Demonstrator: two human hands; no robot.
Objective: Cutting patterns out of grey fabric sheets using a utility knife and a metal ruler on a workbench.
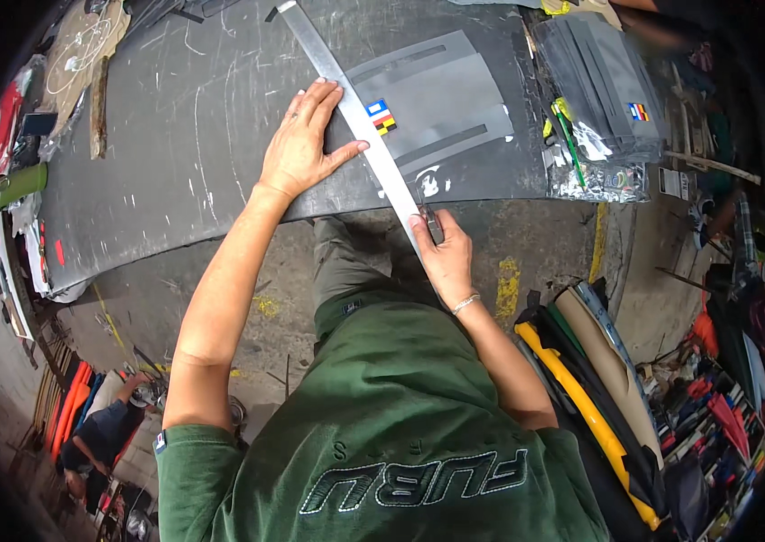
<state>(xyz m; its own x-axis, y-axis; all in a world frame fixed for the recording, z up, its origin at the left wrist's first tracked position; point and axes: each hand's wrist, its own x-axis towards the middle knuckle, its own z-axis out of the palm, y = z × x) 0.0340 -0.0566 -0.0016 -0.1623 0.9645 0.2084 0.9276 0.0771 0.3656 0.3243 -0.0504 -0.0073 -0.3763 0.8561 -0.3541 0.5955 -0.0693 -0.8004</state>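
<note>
A long silver metal straightedge [312, 42] runs slantwise over the dark worktable, its near end projecting past the front edge. My left hand [303, 149] lies with fingers spread, pressing fingertips and thumb on the straightedge. Under the straightedge's right side is a grey sheet [444, 95] with two darker strips and a small multicoloured patch [382, 118] on it. At the table's front edge my right hand [447, 256] is closed around a small dark tool [435, 226], whose working end I cannot make out. Its thumb rests against the straightedge.
Stacked grey sheets [586, 77] lie at the table's right, with a green pen [570, 144] and clear plastic packets nearby. A wooden stick [99, 108] and a green roll [17, 186] sit at the left. Rolled materials [581, 406] stand right of me. Another person [104, 438] is at lower left.
</note>
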